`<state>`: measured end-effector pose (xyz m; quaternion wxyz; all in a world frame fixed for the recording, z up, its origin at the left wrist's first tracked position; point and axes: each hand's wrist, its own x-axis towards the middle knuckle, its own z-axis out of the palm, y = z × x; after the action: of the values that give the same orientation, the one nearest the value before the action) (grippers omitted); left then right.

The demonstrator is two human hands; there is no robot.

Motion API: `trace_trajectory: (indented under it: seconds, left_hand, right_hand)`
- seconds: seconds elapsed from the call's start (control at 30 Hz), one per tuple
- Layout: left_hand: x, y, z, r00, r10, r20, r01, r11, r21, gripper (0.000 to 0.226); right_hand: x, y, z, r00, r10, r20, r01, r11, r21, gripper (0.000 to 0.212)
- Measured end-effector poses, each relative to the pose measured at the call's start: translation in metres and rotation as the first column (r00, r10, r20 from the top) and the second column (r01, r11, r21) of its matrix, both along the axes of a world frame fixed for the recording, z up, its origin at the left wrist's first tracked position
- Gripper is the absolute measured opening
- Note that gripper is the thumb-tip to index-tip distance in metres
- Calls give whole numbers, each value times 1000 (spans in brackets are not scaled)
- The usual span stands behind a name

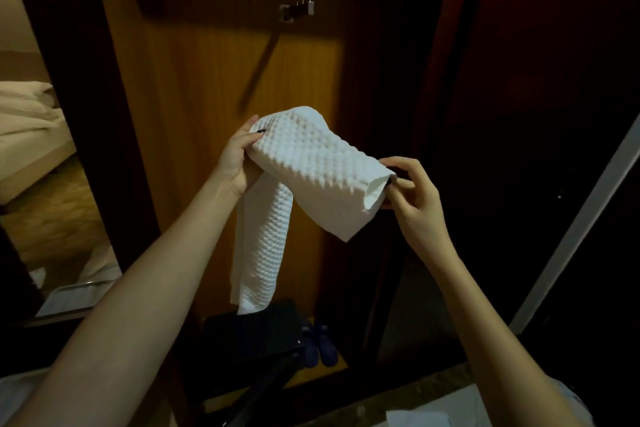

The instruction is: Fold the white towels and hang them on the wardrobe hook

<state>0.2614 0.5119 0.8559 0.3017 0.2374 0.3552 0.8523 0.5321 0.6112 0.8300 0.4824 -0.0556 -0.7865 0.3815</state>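
While both bare arms reach forward in a dim room, a white towel (304, 163) with a bumpy waffle texture is held up in the air in front of a wooden wardrobe panel (194, 87). The left hand (239, 159) grips the towel's upper left part, fingers curled round the cloth and the thumb pressed on top. The right hand (412, 198) pinches the folded edge at the towel's right end between thumb and fingertips. Between the two hands the towel stretches as a thick, doubled band sloping down to the right, and a long narrow length of it hangs straight down from below the left hand. Well above the towel, a small metal hook (298, 9) with several pegs is fixed to the panel, with nothing on it. Far left, a pale bed (27, 125) shows through an opening. Low down, below the hanging end, sit a black object (263, 329) and a pair of dark blue slippers (320, 347).
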Motion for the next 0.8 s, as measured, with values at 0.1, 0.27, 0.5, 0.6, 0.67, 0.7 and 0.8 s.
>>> trace_trajectory:
  seconds: [0.1, 0.27, 0.5, 0.6, 0.67, 0.7, 0.8]
  left_hand:
    - [-4, -2, -1, 1000, -22, 16, 23, 1000, -2, 53]
    - [-4, -5, -8, 997, -46, 59, 46, 999, 10, 54]
    - [-5, -12, -19, 998, 22, -62, -30, 991, -130, 57]
    - [-3, -11, -26, 984, 81, -158, -109, 977, -180, 58]
    - [2, -9, -30, 982, 104, -160, -129, 980, -152, 59]
    - [5, -8, -30, 983, 117, -145, -136, 982, -129, 58]
    - [14, -3, -31, 991, 120, -56, -121, 992, -29, 60]
  right_hand:
    - [2, -6, 9, 998, 1, -55, 1, 999, 38, 39]
    - [4, -12, 20, 994, -8, -107, 26, 985, 169, 38]
    - [13, 0, 30, 990, -141, -11, 128, 855, 503, 27]
    - [18, 13, 25, 966, -258, 26, 200, 806, 558, 33]
    - [21, 18, 20, 951, -305, 45, 237, 816, 527, 38]
    - [22, 19, 17, 949, -310, 53, 250, 844, 474, 40]
    - [20, 17, 14, 949, -311, 53, 284, 915, 287, 41]
